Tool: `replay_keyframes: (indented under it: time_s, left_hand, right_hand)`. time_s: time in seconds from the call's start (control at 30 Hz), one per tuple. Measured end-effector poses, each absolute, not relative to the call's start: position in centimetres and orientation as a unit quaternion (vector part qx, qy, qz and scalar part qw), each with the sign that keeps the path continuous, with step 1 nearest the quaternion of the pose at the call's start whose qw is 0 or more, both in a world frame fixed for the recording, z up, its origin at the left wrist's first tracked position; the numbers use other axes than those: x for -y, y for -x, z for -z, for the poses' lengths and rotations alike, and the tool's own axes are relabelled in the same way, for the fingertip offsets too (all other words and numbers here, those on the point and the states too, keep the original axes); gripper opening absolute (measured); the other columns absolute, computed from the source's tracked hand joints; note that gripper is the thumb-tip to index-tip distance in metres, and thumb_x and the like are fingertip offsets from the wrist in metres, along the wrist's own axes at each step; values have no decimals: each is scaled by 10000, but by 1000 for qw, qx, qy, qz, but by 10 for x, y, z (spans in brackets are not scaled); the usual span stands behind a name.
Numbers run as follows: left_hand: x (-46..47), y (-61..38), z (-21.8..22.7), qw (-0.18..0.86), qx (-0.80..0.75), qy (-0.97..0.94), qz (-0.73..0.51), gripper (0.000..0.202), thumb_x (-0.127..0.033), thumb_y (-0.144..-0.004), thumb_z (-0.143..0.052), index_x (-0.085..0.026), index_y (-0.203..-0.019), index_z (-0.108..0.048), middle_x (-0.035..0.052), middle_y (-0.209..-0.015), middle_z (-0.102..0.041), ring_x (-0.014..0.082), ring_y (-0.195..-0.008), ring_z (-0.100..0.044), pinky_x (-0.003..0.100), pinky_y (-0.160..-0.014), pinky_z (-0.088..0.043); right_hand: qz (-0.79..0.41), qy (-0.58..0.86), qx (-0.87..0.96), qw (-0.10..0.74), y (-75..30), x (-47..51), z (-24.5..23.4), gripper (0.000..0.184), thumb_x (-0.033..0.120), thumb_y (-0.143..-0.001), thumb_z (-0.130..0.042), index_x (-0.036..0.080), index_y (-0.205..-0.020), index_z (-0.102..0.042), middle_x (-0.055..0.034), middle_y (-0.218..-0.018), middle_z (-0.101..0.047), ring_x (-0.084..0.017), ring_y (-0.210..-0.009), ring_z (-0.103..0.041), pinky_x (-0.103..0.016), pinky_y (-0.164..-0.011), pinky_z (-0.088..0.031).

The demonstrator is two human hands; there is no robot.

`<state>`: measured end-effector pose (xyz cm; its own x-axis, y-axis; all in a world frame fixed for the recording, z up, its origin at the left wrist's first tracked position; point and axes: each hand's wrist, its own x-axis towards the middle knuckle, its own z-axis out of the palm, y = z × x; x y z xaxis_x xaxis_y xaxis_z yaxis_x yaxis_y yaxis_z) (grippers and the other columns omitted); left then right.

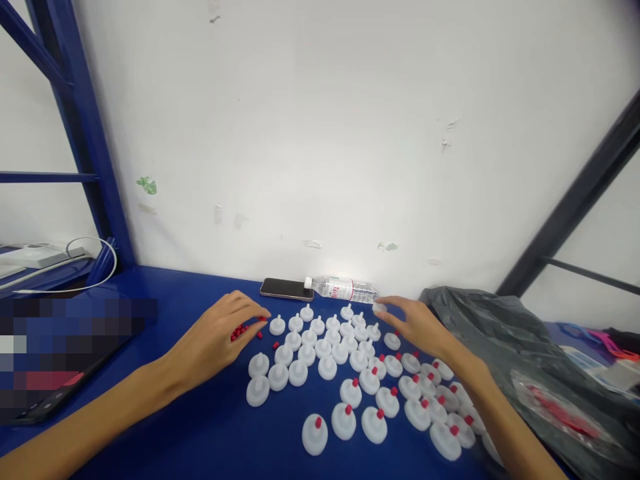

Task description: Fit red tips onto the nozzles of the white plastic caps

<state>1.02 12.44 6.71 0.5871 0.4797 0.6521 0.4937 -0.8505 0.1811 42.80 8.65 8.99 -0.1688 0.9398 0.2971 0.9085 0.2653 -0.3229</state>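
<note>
Holds with the right hand [415, 327], between thumb and fingers, one white nozzle lid [379, 309] near the base of the clear plastic bottle [341, 288]. Curves the left hand [220, 337] over the small red caps [241, 331], thumb and forefinger close together; cannot tell about a firm grip on any cap. Has on the blue tabletop [200, 433] many other lids [327, 367], spouts upward, the red-capped ones mostly at right.

I see a plain blue table [200, 433], milky white nozzle lids [315, 440], bright red tips [318, 423] toward its front right corner, a clear, red-marked bottle [341, 289] at the back edge.
</note>
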Motion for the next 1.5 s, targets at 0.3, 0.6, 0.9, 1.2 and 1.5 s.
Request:
replay_keyframes:
  time_s: [0.3,0.6,0.9,1.2,1.5]
  left_hand:
    - [-102,-25,-61,44,179,892,412,303,-92,-1014,-543,-252,-1240,-666,36,-1030,-726,171,-952,-623,307,-850,-510]
    - [-83,-36,-58,-18,139,911,388,349,-100,-1022,-551,-260,-1322,-627,44,-1036,-703,159,-897,-586,283,-788,-506]
    - [-80,-37,-57,-25,138,910,390,358,-76,-1022,-518,-261,-1306,-632,49,-1018,-682,161,-875,-587,288,-776,-498]
    - [-77,-41,-61,-15,194,875,444,259,-126,-1026,-568,-253,-1234,-657,23,-976,-687,146,-847,-585,263,-734,-507]
    - [-79,-38,-58,-13,209,903,375,176,-227,-1086,-468,-227,-1198,-604,20,-990,-682,183,-908,-539,309,-782,-482]
  right_hand:
    - [-16,436,861,262,-328,-49,-98,321,147,-1053,-441,284,-1278,-625,-73,-1294,-649,-193,-1087,-701,-346,-896,-587]
    - [-45,341,894,287,-293,-30,-76,154,131,-1055,-502,241,-1098,-601,-20,-1002,-753,-162,-886,-711,-274,-773,-552]
    - [-55,350,886,300,-289,-30,-76,204,112,-1065,-443,242,-1038,-598,-31,-1133,-758,-159,-961,-731,-295,-836,-564]
    - [-232,467,785,336,-277,-19,-78,358,337,-985,-675,408,-1323,-579,14,-1363,-671,-218,-1149,-665,-451,-1049,-514]
    - [-241,447,787,350,-273,-19,-77,343,317,-1021,-632,400,-1341,-540,33,-1247,-695,-193,-1137,-674,-362,-979,-562]
